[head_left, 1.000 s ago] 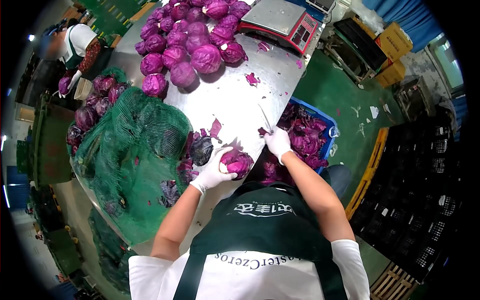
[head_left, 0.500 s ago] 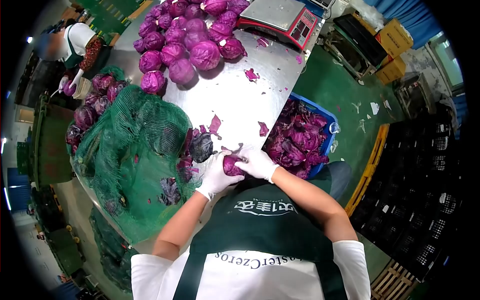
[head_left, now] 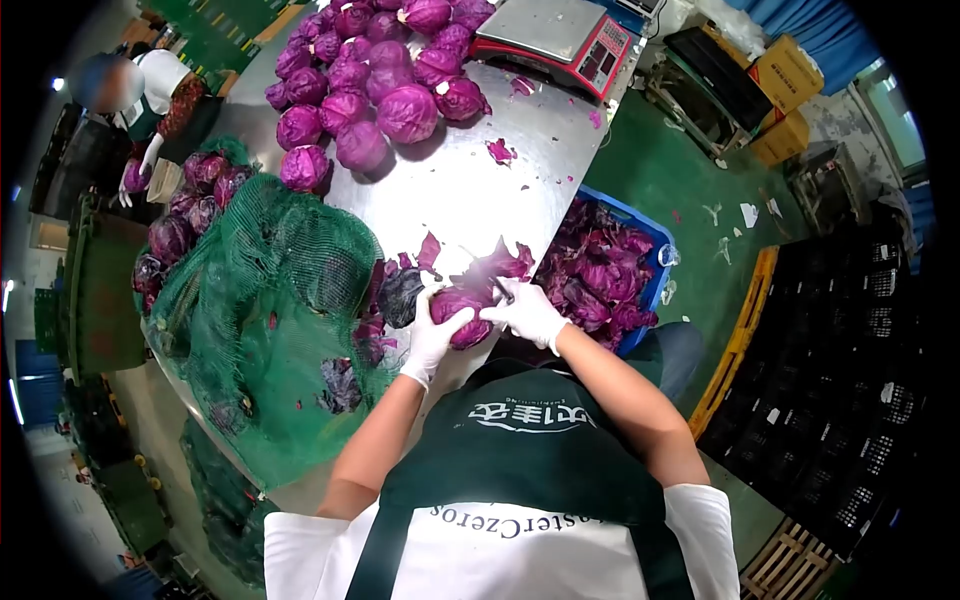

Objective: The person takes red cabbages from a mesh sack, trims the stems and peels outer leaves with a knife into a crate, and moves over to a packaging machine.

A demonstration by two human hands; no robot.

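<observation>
My left hand [head_left: 428,338], in a white glove, grips a red cabbage [head_left: 462,316] from its left side, just above the steel table's near edge. In my gloved right hand [head_left: 532,316] is a small knife [head_left: 502,290]; its dark handle shows, and the blade is blurred. The knife lies close to the cabbage's upper right side. Beyond the cabbage are loose purple leaves [head_left: 510,262], partly smeared. A dark outer leaf [head_left: 400,296] rests beside my left hand.
Trimmed red cabbages [head_left: 385,75] are piled at the table's far end beside a red scale [head_left: 590,50]. Green netting [head_left: 290,260] covers the left. A blue crate [head_left: 655,290] of leaves stands right. Another person [head_left: 165,90] works at far left, holding a cabbage.
My hands have moved apart, showing more of the cabbage. Purple leaves now lie beyond it. At far left, the other person's arms have shifted slightly.
</observation>
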